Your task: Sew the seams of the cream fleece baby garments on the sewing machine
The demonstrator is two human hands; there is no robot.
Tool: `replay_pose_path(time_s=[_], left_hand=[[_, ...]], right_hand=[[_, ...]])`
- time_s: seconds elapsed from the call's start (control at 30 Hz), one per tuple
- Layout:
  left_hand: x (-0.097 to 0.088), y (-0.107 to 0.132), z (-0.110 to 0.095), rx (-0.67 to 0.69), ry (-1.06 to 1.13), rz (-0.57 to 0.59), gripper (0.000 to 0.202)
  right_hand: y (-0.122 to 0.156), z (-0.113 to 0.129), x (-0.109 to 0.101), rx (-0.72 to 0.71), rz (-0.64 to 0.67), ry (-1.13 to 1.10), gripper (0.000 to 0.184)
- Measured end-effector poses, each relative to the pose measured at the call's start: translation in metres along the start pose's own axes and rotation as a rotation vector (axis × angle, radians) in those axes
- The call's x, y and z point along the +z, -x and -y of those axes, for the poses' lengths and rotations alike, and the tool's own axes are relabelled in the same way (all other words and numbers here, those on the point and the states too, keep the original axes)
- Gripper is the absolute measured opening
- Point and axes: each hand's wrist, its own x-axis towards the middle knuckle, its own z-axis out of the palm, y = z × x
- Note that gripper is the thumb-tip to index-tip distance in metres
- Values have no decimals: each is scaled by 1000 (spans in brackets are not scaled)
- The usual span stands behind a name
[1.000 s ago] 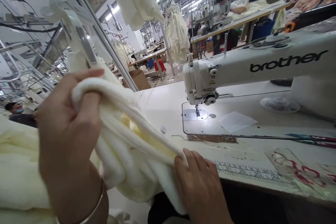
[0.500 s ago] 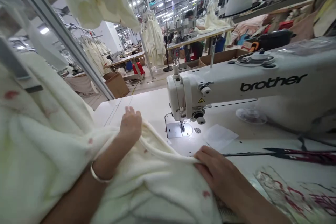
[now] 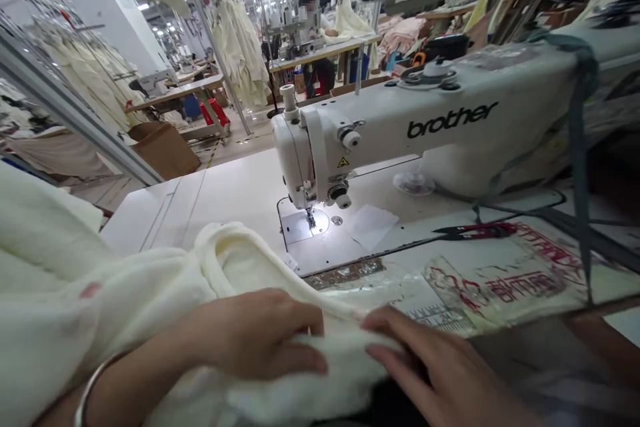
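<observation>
A cream, plush-looking garment (image 3: 150,273) with small reddish marks spreads from the left across the front of the sewing table. Its rolled edge (image 3: 280,260) curves round an opening. My left hand (image 3: 265,333), a bangle at its wrist, is closed on the cloth below that edge, thumb and fingers curled in. My right hand (image 3: 430,360) pinches the edge between thumb and fingers at the garment's right end. Just beyond the cloth stands a white sewing machine (image 3: 370,140), its lit needle and presser foot (image 3: 311,219) over the metal plate, with no cloth under them.
Thread snips (image 3: 475,231) lie right of the needle plate, near a white paper scrap (image 3: 373,225) and a clear plastic dish (image 3: 414,183). A grey-green strap (image 3: 579,147) hangs over the machine. Behind are a cardboard box (image 3: 165,150), hanging garments (image 3: 240,47) and a person at another table.
My left hand has come down and right along the garment, nearer my right hand. The garment's edge has dropped nearer me. The view has turned right and down.
</observation>
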Motion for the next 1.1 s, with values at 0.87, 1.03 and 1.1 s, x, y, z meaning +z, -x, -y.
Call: replay_pose_path(time_s=[0.87, 1.03, 1.1], left_hand=[[36, -51, 3, 41, -131, -366, 14], [26, -49, 3, -73, 162, -343, 15], [24, -50, 4, -70, 229, -359, 15]], right_hand=[[-61, -9, -24, 161, 275, -48, 13], [-71, -14, -36, 215, 393, -187, 5], [-73, -17, -40, 198, 424, -239, 6]])
